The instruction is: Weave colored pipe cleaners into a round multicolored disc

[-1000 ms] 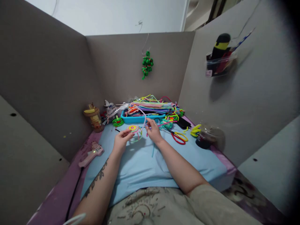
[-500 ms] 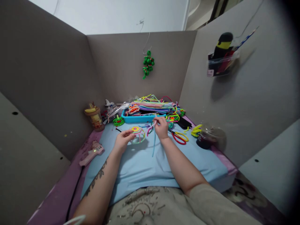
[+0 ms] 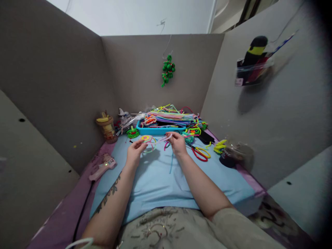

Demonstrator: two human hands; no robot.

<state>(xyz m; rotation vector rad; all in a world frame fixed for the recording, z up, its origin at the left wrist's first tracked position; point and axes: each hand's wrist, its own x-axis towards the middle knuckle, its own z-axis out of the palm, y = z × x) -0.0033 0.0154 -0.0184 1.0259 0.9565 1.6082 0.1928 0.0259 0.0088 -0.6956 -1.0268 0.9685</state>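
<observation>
Between thumb and fingers my left hand (image 3: 136,151) holds a small domed frame of bent pipe cleaners (image 3: 147,139), with a yellow and pink centre and pale green loops below. My right hand (image 3: 177,143) pinches a pale lilac pipe cleaner (image 3: 164,139), which stretches left toward the frame. Whether its end touches the frame I cannot tell. Under my right hand a blue pipe cleaner (image 3: 171,163) lies on the light blue cloth (image 3: 155,183). Scissors (image 3: 201,153) with red and yellow handles rest to the right of that hand.
Behind my hands stands a blue tray (image 3: 160,131) heaped with coloured pipe cleaners (image 3: 171,116). A pink glue gun (image 3: 102,169) lies at left, near a tan cup (image 3: 109,129). At right are a dark pot (image 3: 227,159) and a black case (image 3: 206,136). Grey panels enclose the table.
My right hand has brought the lilac pipe cleaner up and across toward the frame in my left hand. The whole view has shifted slightly.
</observation>
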